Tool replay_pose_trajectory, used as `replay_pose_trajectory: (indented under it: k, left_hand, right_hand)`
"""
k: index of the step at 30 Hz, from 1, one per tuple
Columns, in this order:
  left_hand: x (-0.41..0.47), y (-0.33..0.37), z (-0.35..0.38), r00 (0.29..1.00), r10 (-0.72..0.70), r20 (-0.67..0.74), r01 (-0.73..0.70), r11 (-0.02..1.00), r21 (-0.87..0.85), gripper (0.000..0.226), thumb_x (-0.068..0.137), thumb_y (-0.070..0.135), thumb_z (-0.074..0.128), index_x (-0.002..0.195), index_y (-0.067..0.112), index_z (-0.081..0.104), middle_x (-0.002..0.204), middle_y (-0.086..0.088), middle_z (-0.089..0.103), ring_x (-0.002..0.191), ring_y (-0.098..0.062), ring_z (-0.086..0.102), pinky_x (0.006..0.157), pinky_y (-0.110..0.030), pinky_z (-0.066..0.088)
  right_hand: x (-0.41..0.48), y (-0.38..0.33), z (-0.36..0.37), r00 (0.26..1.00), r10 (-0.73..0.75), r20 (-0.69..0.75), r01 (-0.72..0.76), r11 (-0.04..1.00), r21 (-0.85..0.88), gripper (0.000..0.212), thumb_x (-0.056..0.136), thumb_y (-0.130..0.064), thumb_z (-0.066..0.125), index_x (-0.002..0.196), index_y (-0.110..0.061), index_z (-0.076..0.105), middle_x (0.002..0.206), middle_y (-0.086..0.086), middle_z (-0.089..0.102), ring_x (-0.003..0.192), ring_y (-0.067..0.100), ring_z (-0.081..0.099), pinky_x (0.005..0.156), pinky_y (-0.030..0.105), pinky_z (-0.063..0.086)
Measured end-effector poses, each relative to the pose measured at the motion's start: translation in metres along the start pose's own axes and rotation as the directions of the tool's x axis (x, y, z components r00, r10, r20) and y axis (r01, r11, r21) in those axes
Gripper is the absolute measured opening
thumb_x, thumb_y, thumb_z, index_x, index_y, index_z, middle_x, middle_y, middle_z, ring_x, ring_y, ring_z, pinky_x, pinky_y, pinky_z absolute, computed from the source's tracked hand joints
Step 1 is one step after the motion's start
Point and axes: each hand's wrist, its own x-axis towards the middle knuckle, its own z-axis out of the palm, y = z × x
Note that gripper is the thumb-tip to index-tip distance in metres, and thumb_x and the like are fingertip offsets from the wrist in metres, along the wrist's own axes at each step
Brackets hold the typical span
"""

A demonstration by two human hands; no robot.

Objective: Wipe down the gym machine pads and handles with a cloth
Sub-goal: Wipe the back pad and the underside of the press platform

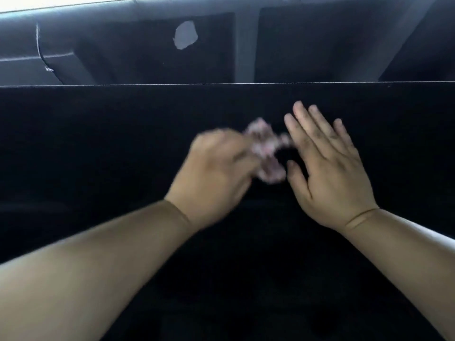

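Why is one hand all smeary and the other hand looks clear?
Head view: the left hand and the cloth it grips are smeared by motion blur; the right hand, fingers straight, looks sharp against the dark pad.

No text, label, brand, number or sign can be read anywhere in the view. Nothing legible is carried by the pale patch (a plain grey shape) on the dark panel near the top edge, and the cloth is too blurred for any print to be made out.
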Motion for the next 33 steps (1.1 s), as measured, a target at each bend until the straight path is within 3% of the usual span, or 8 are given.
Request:
replay_pose_trajectory:
  k: [2, 4, 9, 15, 21, 26, 29, 33]
  left_hand:
    - [-0.005, 0.007, -0.004, 0.973, 0.180, 0.145, -0.176, 0.984, -0.038, 0.016, 0.094, 0.010, 0.055, 0.104, 0.020, 0.064, 0.107, -0.003, 0.070, 0.096, -0.027, 0.066, 0.083, -0.042, 0.051]
    - [0.016, -0.013, -0.013, 0.971, 0.108, 0.215, -0.090, 0.992, -0.093, 0.015, 0.097, 0.017, 0.056, 0.098, 0.031, 0.062, 0.096, 0.015, 0.069, 0.090, -0.010, 0.065, 0.080, -0.042, 0.054]
    - [0.049, -0.035, -0.008, 0.993, -0.097, -0.069, 0.096, 0.995, -0.013, 0.040, 0.087, 0.001, 0.049, 0.117, 0.013, 0.071, 0.105, 0.001, 0.071, 0.100, -0.027, 0.063, 0.096, -0.044, 0.047]
    - [0.031, -0.013, -0.006, 0.929, 0.315, 0.195, -0.296, 0.948, -0.119, 0.021, 0.093, 0.005, 0.055, 0.094, 0.012, 0.075, 0.108, -0.004, 0.073, 0.098, -0.026, 0.069, 0.086, -0.044, 0.054]
    - [0.062, -0.003, 0.012, 0.985, -0.140, -0.101, 0.128, 0.986, -0.111, 0.045, 0.088, -0.001, 0.046, 0.127, 0.010, 0.067, 0.102, 0.004, 0.072, 0.096, -0.023, 0.064, 0.098, -0.037, 0.046]
    - [0.046, 0.030, 0.022, 0.940, 0.289, 0.181, -0.267, 0.954, -0.136, 0.020, 0.094, 0.008, 0.056, 0.092, 0.015, 0.074, 0.101, -0.006, 0.072, 0.088, -0.029, 0.068, 0.081, -0.044, 0.054]
    - [0.079, -0.008, 0.010, 0.975, 0.176, 0.138, -0.138, 0.959, -0.246, 0.024, 0.091, 0.010, 0.052, 0.086, 0.019, 0.075, 0.097, -0.003, 0.075, 0.095, -0.025, 0.069, 0.094, -0.045, 0.050]
    - [0.076, 0.022, 0.025, 0.998, 0.015, -0.055, -0.018, 0.998, -0.053, 0.039, 0.093, 0.004, 0.040, 0.114, 0.009, 0.072, 0.100, -0.005, 0.072, 0.093, -0.031, 0.067, 0.091, -0.044, 0.051]
  right_hand:
    - [-0.005, 0.005, -0.002, 1.000, -0.011, 0.029, 0.011, 1.000, -0.009, 0.061, 0.099, -0.030, 0.033, 0.157, -0.012, 0.021, 0.165, 0.001, 0.012, 0.152, 0.013, 0.006, 0.125, 0.032, -0.001]
    - [-0.008, 0.010, -0.004, 0.999, -0.028, 0.041, 0.029, 1.000, -0.011, 0.062, 0.099, -0.030, 0.033, 0.157, -0.012, 0.021, 0.165, 0.000, 0.012, 0.152, 0.012, 0.006, 0.125, 0.031, -0.001]
    - [-0.010, 0.013, -0.004, 0.999, -0.040, 0.023, 0.040, 0.999, 0.009, 0.061, 0.098, -0.029, 0.034, 0.156, -0.011, 0.024, 0.164, -0.001, 0.013, 0.152, 0.011, 0.008, 0.125, 0.031, 0.001]
    - [-0.017, 0.024, -0.012, 0.999, 0.029, 0.035, -0.030, 0.999, 0.026, 0.062, 0.098, -0.030, 0.032, 0.157, -0.013, 0.022, 0.165, -0.001, 0.013, 0.152, 0.010, 0.008, 0.125, 0.033, 0.002]
    - [-0.015, 0.035, -0.016, 0.995, 0.097, 0.000, -0.097, 0.995, 0.027, 0.063, 0.097, -0.032, 0.032, 0.157, -0.014, 0.023, 0.164, -0.006, 0.009, 0.151, 0.007, 0.005, 0.124, 0.031, 0.000]
    - [-0.024, 0.043, -0.019, 0.995, 0.082, 0.049, -0.083, 0.996, 0.021, 0.066, 0.095, -0.032, 0.032, 0.157, -0.014, 0.019, 0.165, -0.004, 0.007, 0.152, 0.010, 0.002, 0.124, 0.029, -0.005]
    - [-0.024, 0.048, -0.020, 0.996, 0.080, 0.039, -0.080, 0.997, 0.002, 0.062, 0.097, -0.029, 0.031, 0.157, -0.014, 0.021, 0.165, -0.005, 0.007, 0.152, 0.010, 0.005, 0.124, 0.028, -0.004]
    - [-0.028, 0.047, -0.017, 0.994, 0.110, 0.019, -0.111, 0.993, 0.040, 0.062, 0.097, -0.029, 0.031, 0.157, -0.015, 0.021, 0.163, -0.008, 0.006, 0.152, 0.007, 0.002, 0.123, 0.027, -0.005]
